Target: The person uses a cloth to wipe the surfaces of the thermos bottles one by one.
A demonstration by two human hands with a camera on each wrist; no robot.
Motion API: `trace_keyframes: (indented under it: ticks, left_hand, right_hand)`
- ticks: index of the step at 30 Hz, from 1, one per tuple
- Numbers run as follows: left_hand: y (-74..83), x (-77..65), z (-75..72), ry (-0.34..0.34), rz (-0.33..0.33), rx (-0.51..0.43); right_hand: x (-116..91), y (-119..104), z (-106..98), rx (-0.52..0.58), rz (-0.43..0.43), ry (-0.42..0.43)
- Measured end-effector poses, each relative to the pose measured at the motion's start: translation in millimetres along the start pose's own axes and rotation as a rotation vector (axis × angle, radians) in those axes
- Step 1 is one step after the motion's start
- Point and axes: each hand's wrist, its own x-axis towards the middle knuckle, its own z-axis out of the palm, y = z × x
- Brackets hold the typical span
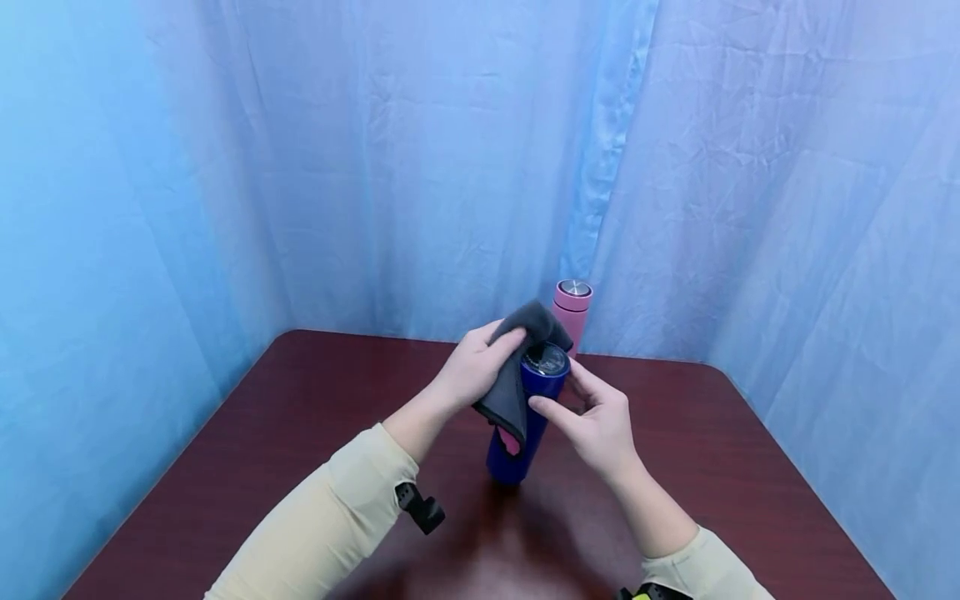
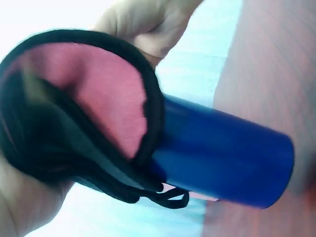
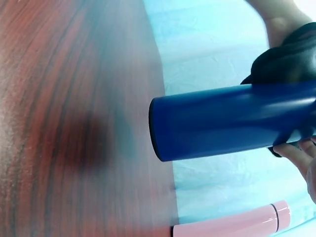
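A dark blue thermos bottle is held up above the table, slightly tilted, its round lid facing the head camera. My right hand grips it near the top, thumb in front and fingers behind. In my left hand is a grey cloth with a black border and a pink underside, draped against the bottle's upper left side. The left wrist view shows the cloth's pink face folded round the blue bottle. From the right wrist, the bottle's base appears off the tabletop.
A pink thermos bottle with a silver-topped lid stands on the table behind the blue one. The dark red wooden table has rounded far corners. Light blue curtains hang behind it and along both sides.
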Motion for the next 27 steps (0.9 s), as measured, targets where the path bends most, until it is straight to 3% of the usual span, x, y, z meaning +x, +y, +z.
trace_keyframes:
  ticks: [2,4,11,14,19,21,24,27]
  left_hand:
    - [-7.7,1.8,-0.7,-0.022,-0.094,-0.154]
    - [-16.0,2.4,0.1,-0.058,-0.179,-0.251]
    - [-48.2,0.2,4.7,-0.116,-0.411,-0.348]
    - [-59.3,-1.9,3.7,-0.078,-0.504,-0.444]
    - [-73.4,-3.2,0.3,0.078,-0.642,-0.669]
    - [-76.1,-4.8,0.5,0.134,-0.666,-0.766]
    - [-75.1,-9.3,5.2,0.186,-0.644,-0.899]
    - [-69.7,-16.6,13.4,0.214,-0.587,-0.936]
  right_hand:
    - [2,-3,-1,0.002,-0.004,0.011]
    - [4,-4,-1,0.019,-0.01,0.032]
    - [11,-14,-7,0.134,-0.034,0.126]
    - [16,-16,-9,0.221,-0.033,0.186]
    - [23,-16,-12,0.375,-0.012,0.299]
    - [25,-16,-13,0.411,-0.001,0.358]
    - [27,-12,-14,0.427,0.006,0.443]
    - [28,-6,-12,0.434,0.022,0.5]
